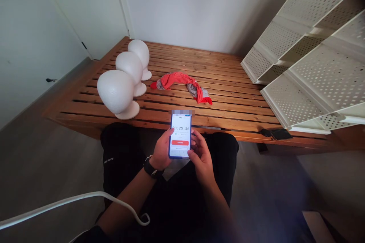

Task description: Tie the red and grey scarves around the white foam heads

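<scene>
In the head view, you sit facing a slatted wooden platform (228, 83), and both your hands are together over your lap, closed around a phone (180, 135). Your left hand (162, 152) cups the phone's left edge from below, fingers wrapped behind it and thumb on the rim. It wears a dark wristwatch (151, 169). Your right hand (201, 155) closes on the lower right edge, its thumb lying near the bottom of the screen. The phone's long axis runs straight away from you, top end pointing at the platform, and its lit screen shows a timer readout above a red button.

Beyond the phone's top end, well apart from either hand, a red and grey cloth (182, 83) lies crumpled on the slats. Its long axis runs crosswise to you, slanting from the upper left down to the right. It sits slightly right of centre, so your right hand is the nearer one.

To the left of the cloth three white foam heads (125, 79) stand in a row. A white perforated rack (308, 57) leans at the right, with small dark objects (275, 133) beside its near corner. A white cable (71, 201) crosses your left arm.
</scene>
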`<state>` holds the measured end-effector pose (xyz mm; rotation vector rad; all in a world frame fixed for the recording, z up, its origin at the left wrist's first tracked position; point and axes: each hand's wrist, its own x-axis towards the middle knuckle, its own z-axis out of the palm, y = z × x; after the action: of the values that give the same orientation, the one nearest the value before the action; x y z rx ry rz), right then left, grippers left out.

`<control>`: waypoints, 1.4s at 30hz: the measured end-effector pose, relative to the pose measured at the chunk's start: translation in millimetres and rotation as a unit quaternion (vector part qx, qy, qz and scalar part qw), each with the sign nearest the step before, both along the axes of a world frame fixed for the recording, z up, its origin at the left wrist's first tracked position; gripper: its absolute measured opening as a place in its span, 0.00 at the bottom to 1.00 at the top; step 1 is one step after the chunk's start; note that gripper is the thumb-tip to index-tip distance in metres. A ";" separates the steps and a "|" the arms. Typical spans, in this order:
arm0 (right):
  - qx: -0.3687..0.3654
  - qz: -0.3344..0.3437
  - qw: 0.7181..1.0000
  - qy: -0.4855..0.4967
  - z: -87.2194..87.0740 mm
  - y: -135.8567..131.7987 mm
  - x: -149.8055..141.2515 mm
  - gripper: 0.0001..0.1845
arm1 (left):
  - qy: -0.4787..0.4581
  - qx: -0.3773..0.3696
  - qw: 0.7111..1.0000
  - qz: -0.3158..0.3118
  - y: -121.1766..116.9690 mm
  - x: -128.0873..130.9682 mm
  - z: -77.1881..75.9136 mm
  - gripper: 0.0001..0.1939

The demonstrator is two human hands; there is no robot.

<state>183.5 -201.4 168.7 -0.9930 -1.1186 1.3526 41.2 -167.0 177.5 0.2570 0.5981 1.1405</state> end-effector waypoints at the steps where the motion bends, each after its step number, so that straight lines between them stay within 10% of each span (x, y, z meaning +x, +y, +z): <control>1: 0.003 0.001 1.000 -0.006 -0.3 -0.2 -0.2 0.32 | -0.004 0.005 1.000 -0.002 -0.3 0.1 0.8 0.21; 14: 0.154 -0.069 0.917 -0.361 6.8 1.1 -4.5 0.40 | 0.014 -0.017 1.000 0.002 -3.6 2.8 7.4 0.25; 42: 0.285 -0.106 0.864 -0.402 -4.9 -8.8 -0.2 0.27 | -0.003 0.026 0.999 -0.023 -2.5 -0.7 7.6 0.27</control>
<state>183.3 -210.2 163.8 -1.1991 -1.8229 0.3272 40.5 -169.5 185.1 0.3111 0.5557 1.1123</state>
